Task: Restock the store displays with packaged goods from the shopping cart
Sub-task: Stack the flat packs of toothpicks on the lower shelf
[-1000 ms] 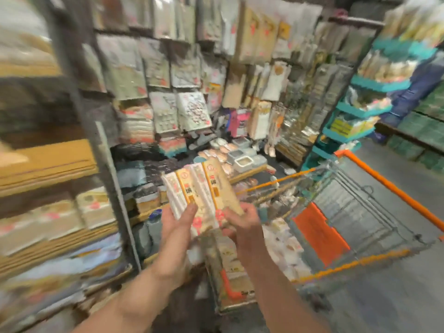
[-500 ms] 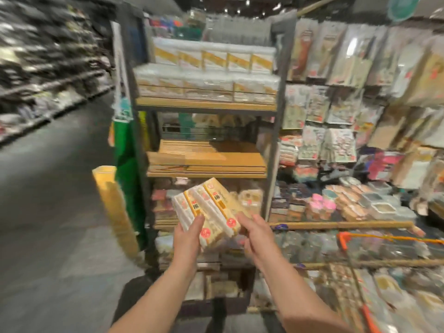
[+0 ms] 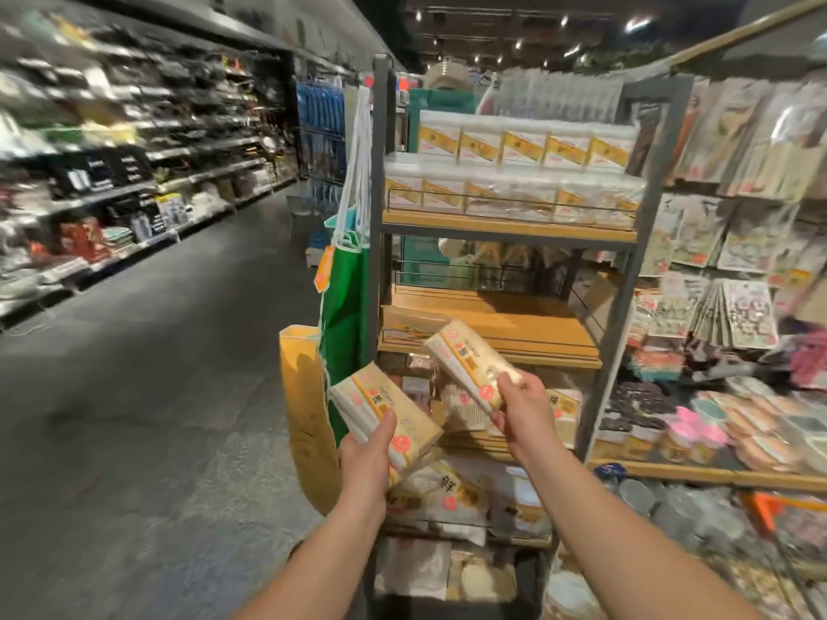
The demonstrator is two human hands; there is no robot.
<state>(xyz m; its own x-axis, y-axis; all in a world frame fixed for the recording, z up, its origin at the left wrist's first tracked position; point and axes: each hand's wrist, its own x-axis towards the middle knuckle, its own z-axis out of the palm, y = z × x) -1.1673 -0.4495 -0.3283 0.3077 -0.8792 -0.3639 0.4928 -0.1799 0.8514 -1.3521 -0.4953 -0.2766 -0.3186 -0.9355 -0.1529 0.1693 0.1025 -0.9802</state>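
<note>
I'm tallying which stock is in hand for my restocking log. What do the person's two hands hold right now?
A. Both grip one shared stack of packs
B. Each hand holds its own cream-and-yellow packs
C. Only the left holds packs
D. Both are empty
B: the left hand grips one bundle of cream-and-yellow packs, the right hand pinches a separate pack, apart from the bundle.

Pack in my left hand [image 3: 364, 458]: cream-white wrapper [image 3: 380, 407], yellow-orange band down its length, round pink-red sticker near my thumb. Pack in my right hand [image 3: 521, 402]: same cream-white wrapper [image 3: 467, 360] with yellow-orange stripe and pink-red sticker. Rack [image 3: 620, 351] frame dark grey, its boards honey-tan wood. Top-shelf packs [image 3: 521, 147] white with diagonal yellow bands. Apron-like bag [image 3: 342, 324] on the rack's side deep green, white cords, orange tag. Floor [image 3: 143, 396] mottled dark grey. Cart rail [image 3: 763, 503] at lower right bright orange.
</note>
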